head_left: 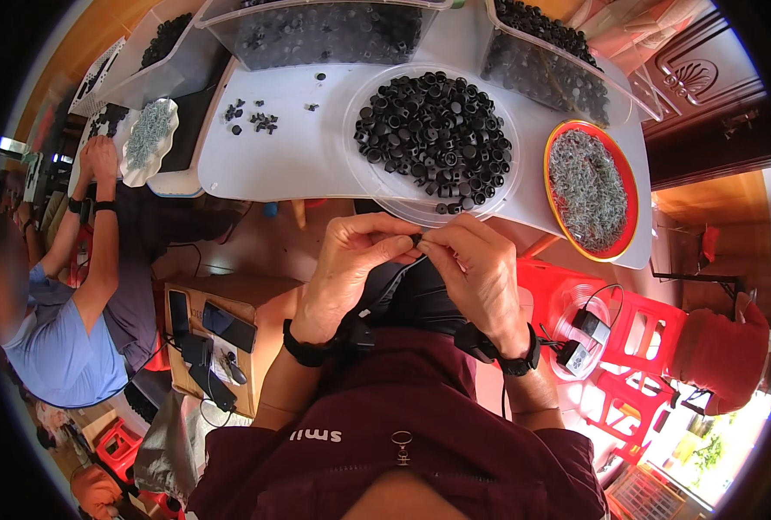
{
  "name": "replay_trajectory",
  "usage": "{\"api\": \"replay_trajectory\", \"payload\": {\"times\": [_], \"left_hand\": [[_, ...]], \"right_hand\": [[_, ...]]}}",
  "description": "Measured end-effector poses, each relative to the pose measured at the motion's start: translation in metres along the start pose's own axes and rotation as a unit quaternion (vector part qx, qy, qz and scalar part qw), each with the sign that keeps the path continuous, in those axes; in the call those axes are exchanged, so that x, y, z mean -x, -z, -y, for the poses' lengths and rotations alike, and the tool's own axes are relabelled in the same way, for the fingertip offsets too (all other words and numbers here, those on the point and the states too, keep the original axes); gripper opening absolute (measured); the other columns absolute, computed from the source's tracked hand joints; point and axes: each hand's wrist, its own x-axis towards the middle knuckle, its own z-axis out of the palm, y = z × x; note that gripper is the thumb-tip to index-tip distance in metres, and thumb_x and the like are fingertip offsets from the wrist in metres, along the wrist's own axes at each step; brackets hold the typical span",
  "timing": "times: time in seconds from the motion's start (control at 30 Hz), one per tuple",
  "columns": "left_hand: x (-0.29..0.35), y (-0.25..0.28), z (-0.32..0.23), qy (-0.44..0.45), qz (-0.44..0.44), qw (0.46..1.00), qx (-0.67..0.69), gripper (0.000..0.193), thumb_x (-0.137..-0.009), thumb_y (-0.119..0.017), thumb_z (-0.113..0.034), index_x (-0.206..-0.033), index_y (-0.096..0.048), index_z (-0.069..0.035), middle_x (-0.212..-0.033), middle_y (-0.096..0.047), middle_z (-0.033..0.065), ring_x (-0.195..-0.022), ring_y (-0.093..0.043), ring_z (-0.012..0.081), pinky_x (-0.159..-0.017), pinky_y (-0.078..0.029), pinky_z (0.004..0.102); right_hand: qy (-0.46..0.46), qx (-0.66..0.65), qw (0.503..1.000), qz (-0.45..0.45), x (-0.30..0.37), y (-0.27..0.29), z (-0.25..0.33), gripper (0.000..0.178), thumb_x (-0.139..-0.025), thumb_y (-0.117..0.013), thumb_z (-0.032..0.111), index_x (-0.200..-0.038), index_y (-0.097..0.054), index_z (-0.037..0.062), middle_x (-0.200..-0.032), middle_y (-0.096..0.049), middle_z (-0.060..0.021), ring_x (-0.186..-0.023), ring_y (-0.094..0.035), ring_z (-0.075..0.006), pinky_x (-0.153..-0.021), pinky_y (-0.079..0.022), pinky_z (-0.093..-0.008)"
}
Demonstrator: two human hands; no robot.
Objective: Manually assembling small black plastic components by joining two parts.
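My left hand (344, 267) and my right hand (479, 270) meet just in front of the table edge, both with fingers pinched. Between their fingertips is a small black plastic part (416, 239), mostly covered by the fingers. Whether anything thinner is pinched with it is too small to tell. Right beyond my hands, a round clear tray (361, 178) holds a heap of black round caps (437, 130). To the right, a red bowl with a yellow rim (633, 186) is filled with small silvery metal pieces (586, 191). Several loose black parts (264, 122) lie on the white table (299, 169).
Clear bins (316, 39) of black parts line the table's back. At left, a co-worker's hands (99, 158) work beside a scalloped white dish (149, 143) of metal pieces. A cardboard box (251, 347) with phones and cables stands left; red stools (637, 329) stand right.
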Motion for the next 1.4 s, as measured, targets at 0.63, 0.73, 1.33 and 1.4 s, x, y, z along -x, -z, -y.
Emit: {"api": "replay_trajectory", "payload": {"times": [0.63, 0.73, 1.33, 1.4], "left_hand": [[-0.003, -0.010, 0.015, 0.043, -0.027, 0.996, 0.080, 0.012, -0.085, -0.060, -0.001, -0.096, -0.063, 0.002, -0.087, -0.065, 0.0097, -0.076, -0.065, 0.0130, -0.069, -0.056, 0.0234], [-0.004, -0.010, 0.018, 0.046, -0.024, 0.996, 0.079, 0.012, -0.085, -0.061, -0.004, -0.095, -0.063, 0.002, -0.087, -0.065, 0.0086, -0.076, -0.064, 0.0113, -0.067, -0.055, 0.0224], [-0.070, -0.017, 0.004, -0.232, 0.024, 0.752, -0.617, 0.024, -0.064, -0.066, 0.006, -0.086, -0.061, -0.001, -0.087, -0.053, 0.0092, -0.086, -0.052, 0.0291, -0.075, -0.046, 0.0376], [-0.071, -0.017, 0.004, -0.256, 0.018, 0.720, -0.645, 0.028, -0.063, -0.067, 0.008, -0.088, -0.060, -0.003, -0.085, -0.053, 0.0092, -0.084, -0.054, 0.0284, -0.069, -0.046, 0.0379]], "right_hand": [[-0.027, -0.106, 0.985, -0.133, 0.016, -0.020, -0.012, 0.019, -0.069, -0.071, -0.003, -0.085, -0.061, 0.0001, -0.084, -0.062, -0.0096, -0.069, -0.061, -0.0184, -0.062, -0.050, -0.0273], [-0.009, -0.107, 0.983, -0.152, 0.019, -0.023, -0.018, 0.024, -0.068, -0.072, -0.004, -0.088, -0.059, 0.0002, -0.084, -0.061, -0.0095, -0.072, -0.061, -0.0196, -0.064, -0.050, -0.0282], [-0.187, -0.285, 0.924, -0.173, 0.035, -0.012, -0.042, 0.021, -0.073, -0.067, -0.008, -0.090, -0.058, 0.0011, -0.088, -0.058, -0.0024, -0.072, -0.057, -0.0059, -0.062, -0.044, -0.0177], [-0.208, -0.268, 0.928, -0.157, 0.038, -0.011, -0.043, 0.020, -0.073, -0.068, -0.006, -0.090, -0.058, 0.0017, -0.086, -0.058, -0.0012, -0.071, -0.056, -0.0052, -0.060, -0.044, -0.0175]]}}
